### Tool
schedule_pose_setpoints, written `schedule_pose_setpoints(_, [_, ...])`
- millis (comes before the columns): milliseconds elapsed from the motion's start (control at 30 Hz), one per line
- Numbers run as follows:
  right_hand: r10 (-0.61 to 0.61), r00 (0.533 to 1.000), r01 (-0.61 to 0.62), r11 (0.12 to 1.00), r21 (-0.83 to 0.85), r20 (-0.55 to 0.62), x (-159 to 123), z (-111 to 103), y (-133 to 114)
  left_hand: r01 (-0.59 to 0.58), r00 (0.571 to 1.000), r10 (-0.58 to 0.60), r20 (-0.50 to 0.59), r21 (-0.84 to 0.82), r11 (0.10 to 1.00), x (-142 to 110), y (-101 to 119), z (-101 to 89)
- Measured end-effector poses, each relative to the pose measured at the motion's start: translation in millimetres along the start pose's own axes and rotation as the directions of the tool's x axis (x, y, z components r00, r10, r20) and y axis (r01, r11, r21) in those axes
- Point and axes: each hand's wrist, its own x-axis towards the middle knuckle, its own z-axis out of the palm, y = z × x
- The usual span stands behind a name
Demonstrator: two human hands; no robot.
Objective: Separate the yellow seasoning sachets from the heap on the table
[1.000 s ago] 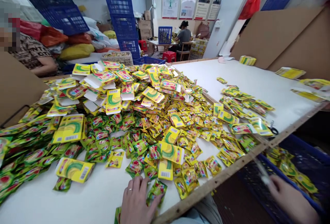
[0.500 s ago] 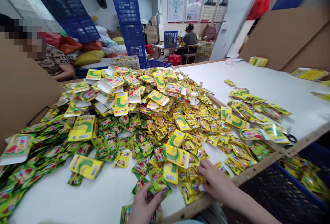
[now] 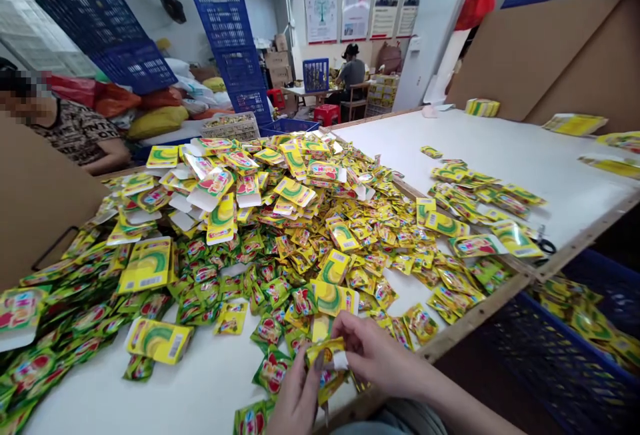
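Note:
My left hand (image 3: 299, 391) is closed around small candy-style packets near the table's front edge. A yellow packet (image 3: 325, 353) lies uppermost there, under my thumb. My right hand (image 3: 377, 355) meets it from the right, its fingers pinching the yellow packet's far end. A small white piece shows between the two hands; what it is I cannot make out. Just left of my left hand lie green packets (image 3: 273, 369) with a red watermelon print. Beyond my hands rest flat yellow boxes (image 3: 334, 297) with a green curved print.
A large heap of yellow boxes (image 3: 220, 218) and loose packets covers the white table (image 3: 200, 395). A wooden rail (image 3: 480, 311) edges it; a blue crate (image 3: 565, 348) stands below at right. Scissors (image 3: 545, 241) lie on the right table. A co-worker (image 3: 85, 131) sits at far left.
My right hand has moved left from the yellow packets to my left hand, bringing a yellow packet. The green packet in my left hand is now covered. The view has shifted slightly right.

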Motion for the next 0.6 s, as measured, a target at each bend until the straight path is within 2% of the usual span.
schedule_pose_setpoints(100, [0.016, 0.997, -0.01, 0.997, 0.076, -0.081, -8, 3, -1, -0.04, 0.997, 0.044, -0.064, 0.067, 0.997, -2, 4, 9.7])
schedule_pose_setpoints(167, [0.08, 0.996, -0.068, 0.964, 0.256, -0.035, -13, 8, 2, -0.087, 0.996, 0.091, -0.022, 0.121, 0.989, -3, 9, 14.7])
schedule_pose_setpoints(233, [0.131, 0.99, -0.137, 0.868, 0.476, 0.046, -16, 14, 8, -0.181, 0.983, 0.175, 0.048, 0.209, 0.961, -1, 15, 16.3])
schedule_pose_setpoints(267, [0.141, 0.989, -0.142, 0.816, 0.561, 0.044, -17, 17, 13, -0.233, 0.972, 0.221, 0.076, 0.265, 0.936, 1, 19, 15.6])
schedule_pose_setpoints(333, [0.154, 0.986, -0.082, 0.761, 0.644, -0.056, -20, 18, 23, -0.327, 0.945, 0.312, 0.103, 0.381, 0.865, 10, 30, 11.6])
schedule_pose_setpoints(400, [0.15, 0.97, 0.01, 0.761, 0.649, -0.192, -24, 13, 34, -0.438, 0.89, 0.44, 0.121, 0.495, 0.75, 26, 43, 6.5])
schedule_pose_setpoints(467, [0.172, 0.943, 0.058, 0.758, 0.65, -0.284, -29, 4, 44, -0.547, 0.802, 0.568, 0.184, 0.607, 0.576, 46, 55, 3.8])
schedule_pose_setpoints(533, [0.234, 0.914, 0.063, 0.725, 0.686, -0.332, -36, -6, 52, -0.624, 0.721, 0.632, 0.283, 0.662, 0.415, 67, 64, 5.3])
schedule_pose_setpoints(600, [0.293, 0.894, 0.058, 0.676, 0.735, -0.34, -41, -13, 58, -0.665, 0.688, 0.645, 0.333, 0.645, 0.376, 83, 68, 9.0])
